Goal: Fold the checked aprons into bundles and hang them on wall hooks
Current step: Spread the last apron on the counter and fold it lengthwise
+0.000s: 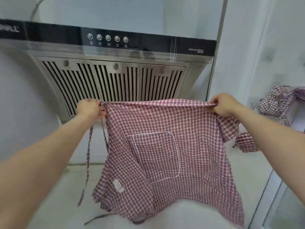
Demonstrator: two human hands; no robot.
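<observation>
Both forearms reach up from the lower corners of the frame, and between them hangs the checked apron (165,146), filling the centre. With my left hand (90,108) I pinch one top corner, fingers curled round the cloth where the ties (88,156) trail down; my right hand (222,104) grips the opposite corner the same way. That stretched top edge runs left to right, level, in front of the range hood (112,76); the body drops straight down, pocket (156,156) facing me. Folding likely means bringing one corner across to the other. More checked aprons (280,101) lie bunched at the right edge.
</observation>
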